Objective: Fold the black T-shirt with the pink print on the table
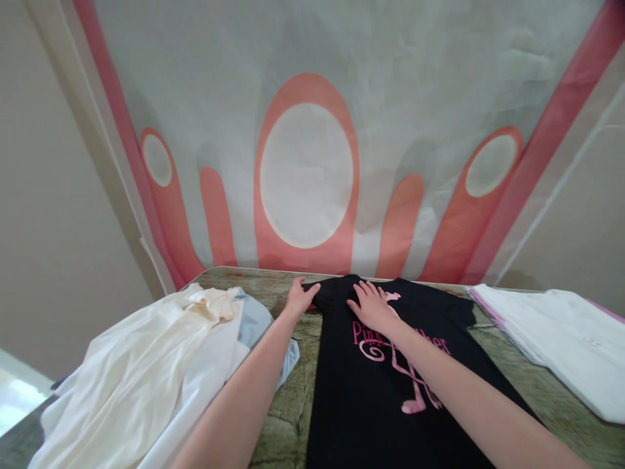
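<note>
A black T-shirt (342, 391) with a pink cartoon figure and pink lettering lies spread front side up on the table, its collar toward the wall. My right hand (375, 309) rests flat on its upper chest, fingers spread, covering part of the print. At the hem of the left-hand sleeve (328, 290) is my left hand (299, 298), thumb and forefinger apart with black cloth showing between them. The thumb touches the sleeve; the other fingers are mostly hidden. My right forearm crosses the lettering.
A loose heap of cream and white clothes (141, 365) covers the left side, with light blue cloth (254, 319) beneath. Folded white garments with pink edging (561, 332) lie at the right. The wood-grain table (288, 407) meets a patterned wall covering (307, 176) at the back.
</note>
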Action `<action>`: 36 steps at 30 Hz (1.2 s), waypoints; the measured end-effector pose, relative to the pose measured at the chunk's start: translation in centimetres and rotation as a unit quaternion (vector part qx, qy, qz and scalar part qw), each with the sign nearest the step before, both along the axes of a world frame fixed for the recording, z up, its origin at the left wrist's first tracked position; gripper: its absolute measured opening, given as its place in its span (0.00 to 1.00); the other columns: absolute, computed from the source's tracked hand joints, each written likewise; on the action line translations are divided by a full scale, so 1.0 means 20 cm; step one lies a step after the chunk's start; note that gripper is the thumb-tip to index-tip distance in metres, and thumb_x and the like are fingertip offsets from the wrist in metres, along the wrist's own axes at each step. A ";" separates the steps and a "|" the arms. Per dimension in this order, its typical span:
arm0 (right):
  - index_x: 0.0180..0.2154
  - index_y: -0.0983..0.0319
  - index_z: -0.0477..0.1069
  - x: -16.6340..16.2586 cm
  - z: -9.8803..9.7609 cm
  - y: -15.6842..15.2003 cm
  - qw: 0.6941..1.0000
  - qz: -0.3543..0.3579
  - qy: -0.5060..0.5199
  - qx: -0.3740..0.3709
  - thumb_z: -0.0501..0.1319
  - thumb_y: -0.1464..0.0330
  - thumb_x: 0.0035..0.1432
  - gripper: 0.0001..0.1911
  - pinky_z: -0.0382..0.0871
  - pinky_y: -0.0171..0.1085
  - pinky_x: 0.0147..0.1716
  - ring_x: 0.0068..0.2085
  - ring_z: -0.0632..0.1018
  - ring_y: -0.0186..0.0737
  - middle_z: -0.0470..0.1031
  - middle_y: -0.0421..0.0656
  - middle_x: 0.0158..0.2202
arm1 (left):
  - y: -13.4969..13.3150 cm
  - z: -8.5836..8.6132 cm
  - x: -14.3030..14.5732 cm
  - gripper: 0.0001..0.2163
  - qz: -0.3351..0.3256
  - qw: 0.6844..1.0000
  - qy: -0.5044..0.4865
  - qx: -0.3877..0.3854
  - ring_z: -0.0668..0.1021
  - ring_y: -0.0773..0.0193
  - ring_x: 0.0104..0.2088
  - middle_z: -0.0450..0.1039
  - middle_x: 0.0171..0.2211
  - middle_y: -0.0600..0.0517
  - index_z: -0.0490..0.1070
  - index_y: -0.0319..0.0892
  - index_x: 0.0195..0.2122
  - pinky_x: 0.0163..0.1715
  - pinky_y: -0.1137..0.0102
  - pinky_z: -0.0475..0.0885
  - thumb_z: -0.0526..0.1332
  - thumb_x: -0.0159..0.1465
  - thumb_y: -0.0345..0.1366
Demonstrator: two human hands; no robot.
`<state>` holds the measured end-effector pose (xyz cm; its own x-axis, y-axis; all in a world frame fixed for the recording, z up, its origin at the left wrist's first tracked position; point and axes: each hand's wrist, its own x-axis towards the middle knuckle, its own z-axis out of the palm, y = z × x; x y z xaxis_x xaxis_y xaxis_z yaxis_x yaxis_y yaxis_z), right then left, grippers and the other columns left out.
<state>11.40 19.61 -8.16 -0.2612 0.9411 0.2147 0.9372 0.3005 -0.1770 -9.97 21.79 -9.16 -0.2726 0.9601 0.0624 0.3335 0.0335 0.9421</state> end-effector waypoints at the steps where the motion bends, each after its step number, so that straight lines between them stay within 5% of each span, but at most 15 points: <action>1: 0.56 0.65 0.58 -0.02 0.03 -0.06 0.999 0.031 0.009 0.025 0.49 0.60 0.60 0.26 0.44 0.50 0.56 0.60 0.54 0.49 0.56 0.53 0.59 | 0.00 0.00 0.00 0.25 -0.014 1.000 -0.009 -0.003 0.75 0.68 0.28 0.72 0.34 0.49 0.58 0.40 0.53 0.24 0.76 0.70 0.62 0.57 0.40; 4: 0.48 0.62 0.67 -0.09 0.13 -0.27 0.978 0.200 0.040 0.041 0.50 0.69 0.60 0.16 0.56 0.43 0.51 0.51 0.65 0.43 0.66 0.49 0.51 | 0.00 0.02 0.00 0.16 -0.041 0.999 -0.008 -0.010 0.74 0.67 0.29 0.72 0.34 0.50 0.67 0.41 0.47 0.22 0.76 0.70 0.60 0.57 0.36; 7: 0.42 0.60 0.69 -0.17 0.22 -0.48 0.920 0.391 0.028 0.005 0.49 0.75 0.59 0.14 0.60 0.37 0.47 0.45 0.69 0.37 0.70 0.43 0.45 | -0.01 0.04 0.01 0.11 -0.043 0.999 0.004 -0.015 0.73 0.67 0.28 0.72 0.34 0.50 0.71 0.41 0.42 0.21 0.76 0.70 0.59 0.58 0.34; 11: 0.40 0.62 0.68 -0.25 0.28 -0.64 0.874 0.485 -0.029 -0.020 0.53 0.75 0.53 0.12 0.64 0.35 0.39 0.39 0.72 0.37 0.70 0.44 0.41 | -0.03 0.06 0.01 0.12 -0.038 0.999 0.022 -0.019 0.72 0.68 0.26 0.73 0.34 0.49 0.72 0.40 0.43 0.19 0.77 0.68 0.58 0.58 0.32; 23: 0.31 0.62 0.68 -0.31 0.30 -0.72 0.842 0.517 -0.155 0.020 0.59 0.67 0.48 0.07 0.61 0.36 0.26 0.29 0.72 0.37 0.70 0.43 0.31 | 0.05 0.14 0.07 0.13 -0.063 0.997 0.048 0.003 0.72 0.71 0.24 0.75 0.32 0.48 0.72 0.37 0.43 0.24 0.76 0.68 0.59 0.56 0.29; 36: 0.34 0.61 0.66 0.05 0.28 -0.83 0.904 0.422 -0.048 0.049 0.50 0.75 0.57 0.08 0.56 0.38 0.32 0.32 0.67 0.37 0.70 0.43 0.33 | 0.16 0.26 0.53 0.16 -0.115 0.986 0.099 0.071 0.73 0.60 0.45 0.73 0.43 0.46 0.73 0.37 0.42 0.47 0.70 0.64 0.61 0.51 0.27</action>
